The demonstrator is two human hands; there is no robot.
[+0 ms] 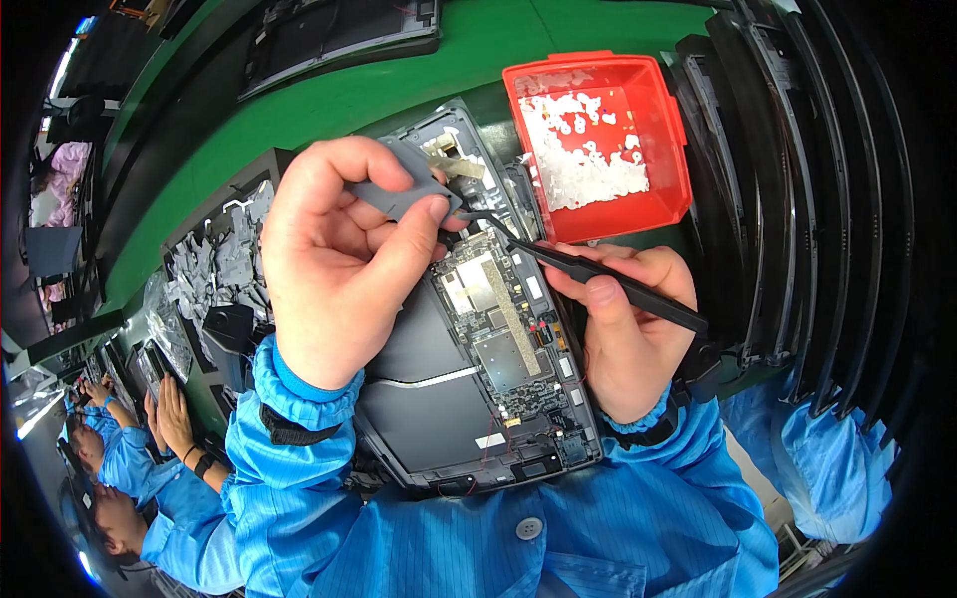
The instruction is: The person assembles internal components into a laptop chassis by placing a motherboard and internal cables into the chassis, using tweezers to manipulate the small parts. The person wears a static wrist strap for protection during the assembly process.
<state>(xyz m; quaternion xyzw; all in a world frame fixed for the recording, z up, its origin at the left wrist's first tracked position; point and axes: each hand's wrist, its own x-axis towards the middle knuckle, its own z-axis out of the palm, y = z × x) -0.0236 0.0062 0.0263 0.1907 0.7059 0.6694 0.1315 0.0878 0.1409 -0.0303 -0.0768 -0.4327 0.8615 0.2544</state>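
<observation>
My left hand [344, 244] pinches a thin dark grey sheet piece [399, 184] between thumb and fingers, above the upper part of an opened tablet-like device [409, 419]. In my right hand [633, 329] is a pair of black tweezers [588, 269], its bent tip touching or very near the edge of the grey piece. Beneath both hands the device lies with its green circuit board [508, 329] bare, a white ribbon cable [419, 381] running across its dark battery area. Part of the device's upper left is hidden by my left hand.
A red bin [678, 149] of small white pieces stands beyond my right hand. Grey sheet parts [214, 259] fill a tray at left. Dark panels [788, 169] stand in a row at right. Co-workers in blue sleeves [179, 518] work at lower left, along the green bench [469, 70].
</observation>
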